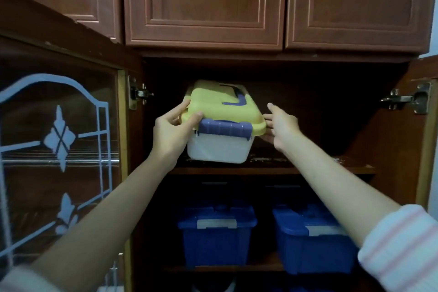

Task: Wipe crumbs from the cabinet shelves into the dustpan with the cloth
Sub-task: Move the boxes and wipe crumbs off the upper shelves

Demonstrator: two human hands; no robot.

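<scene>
1. Clearing step, by my read: the box [222, 125] with the yellow lid is being handled on the upper shelf [308, 169], and no wiping is under way.
2. Left hand [171, 133] grips the box's near left corner, thumb over the lid edge and fingers curled round the side.
3. Right hand [283, 127] is spread, fingers straight, just beside the box's right end. It may be touching the lid rim, but it has not wrapped round it.
4. The box sits tilted. Whether it is clear of the shelf, I cannot tell.
5. Crumbs [263, 160] show as pale specks on the upper shelf near its front edge, to the right of the box and partly under it.
6. Cloth and dustpan: neither is in view.
7. Next move, as I judge it: the right hand needs a hold on the far end so that both hands carry the box level and out of the way. Then cloth and dustpan must be fetched, with the dustpan held under the shelf lip.
8. The count:
   - yellow-lidded box: one
   - blue boxes [216, 232]: two, side by side on the lower shelf
   - hands: two
   - hinges [138, 93]: two seen, one on each side
   - glass door [59, 137]: one, swung open at left
</scene>
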